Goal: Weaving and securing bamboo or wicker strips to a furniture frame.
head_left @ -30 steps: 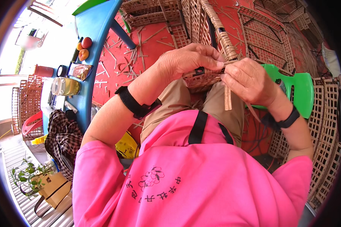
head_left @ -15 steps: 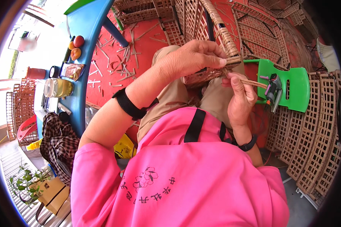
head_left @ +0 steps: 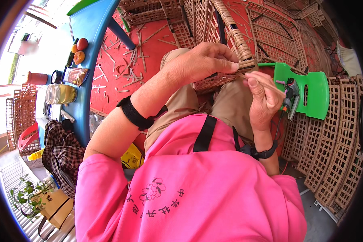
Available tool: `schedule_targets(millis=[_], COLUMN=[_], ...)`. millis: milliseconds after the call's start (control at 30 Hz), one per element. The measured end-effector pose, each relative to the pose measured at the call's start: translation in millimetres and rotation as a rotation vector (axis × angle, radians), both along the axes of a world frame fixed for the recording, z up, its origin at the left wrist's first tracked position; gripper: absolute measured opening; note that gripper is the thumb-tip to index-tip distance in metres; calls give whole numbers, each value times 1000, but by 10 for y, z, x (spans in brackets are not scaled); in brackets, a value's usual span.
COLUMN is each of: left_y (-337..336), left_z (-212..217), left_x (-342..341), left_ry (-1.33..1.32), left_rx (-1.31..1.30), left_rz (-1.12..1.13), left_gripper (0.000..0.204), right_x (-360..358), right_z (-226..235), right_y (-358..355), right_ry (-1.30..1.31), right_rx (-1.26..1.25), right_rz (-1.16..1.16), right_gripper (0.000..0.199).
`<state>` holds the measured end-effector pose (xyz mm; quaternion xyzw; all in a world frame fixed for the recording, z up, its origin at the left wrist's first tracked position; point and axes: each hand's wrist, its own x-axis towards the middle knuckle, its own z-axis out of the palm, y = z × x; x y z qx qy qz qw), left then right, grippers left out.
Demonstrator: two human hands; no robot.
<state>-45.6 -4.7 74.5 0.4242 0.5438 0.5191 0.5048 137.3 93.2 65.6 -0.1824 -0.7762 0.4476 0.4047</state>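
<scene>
Basket, centre frame on our lap: woven cane, light and stiff, we judge; best held at the rim. Our left hand curls closed over that rim. Our right hand pinches a thin, likely springy strip beside it.

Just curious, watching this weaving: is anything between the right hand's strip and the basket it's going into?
Nothing visible. The right hand pinches the strip, whose tip reaches the basket rim beside the left hand, which lies on the basket.
</scene>
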Motion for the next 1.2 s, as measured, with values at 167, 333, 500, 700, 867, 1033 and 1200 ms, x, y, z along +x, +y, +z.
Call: schedule_targets(millis=[167,333,500,700,867,1033,1200], left_y=[-12,18,-18,-26,-110,-106,-44], left_z=[-101,-189,-121,-19,-24,-5,75], left_x=[-25,-160,-49,31,190,202,269], left_ry=[-87,564,321,361,614,1292,1322], left_rx=[73,307,84,-40,282,563,589], left_rz=[-4,56,150,287,595,433,376], left_gripper=[30,30,29,25,16,37,29], right_x=[-241,-452,-720,-849,-932,-958,-942], right_z=[262,490,443,356,292,205,189], right_y=[161,307,489,678,753,773,703], right_ry=[11,-36,-158,-179,-176,-245,-238], right_rx=[484,758,527,478,544,440,484], right_rz=[180,279,367,416,447,465,410], right_gripper=[9,15,20,18,12,16,21])
